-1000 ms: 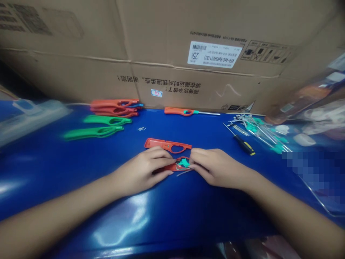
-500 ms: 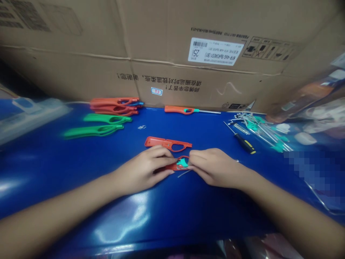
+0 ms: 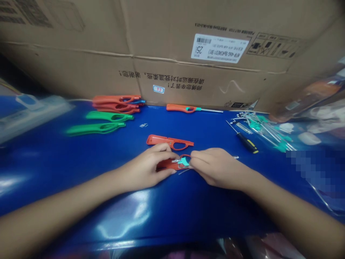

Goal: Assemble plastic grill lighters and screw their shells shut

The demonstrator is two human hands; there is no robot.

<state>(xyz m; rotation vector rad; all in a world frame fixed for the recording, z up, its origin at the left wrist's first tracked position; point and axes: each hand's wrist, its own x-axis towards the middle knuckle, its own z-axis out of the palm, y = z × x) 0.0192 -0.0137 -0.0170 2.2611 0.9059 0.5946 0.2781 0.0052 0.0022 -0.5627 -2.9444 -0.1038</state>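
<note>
A blue worktop (image 3: 140,212) is spreading out in front of the person. A thin clear strip (image 3: 184,172) is lying just on the near side of an orange shell half (image 3: 170,165), which is resting at the middle of the worktop. The left hand (image 3: 151,166) is gripping this shell half, thumb near, fingers far. The right hand (image 3: 212,166) is pinching its right end, the fingertips touching a turquoise piece (image 3: 184,161) that is sitting in the shell. A metal tip (image 3: 236,157) is showing beyond the right hand. Just behind, a second orange half (image 3: 161,140) is lying apart. Farther off, a screwdriver (image 3: 247,142) is lying at right beside a pile of metal rods (image 3: 265,129), while green handles (image 3: 94,128) are lying at left. Behind these, orange handles (image 3: 113,101) are stacking up, and an orange lighter (image 3: 178,108) is lying before a cardboard box (image 3: 161,43).
</note>
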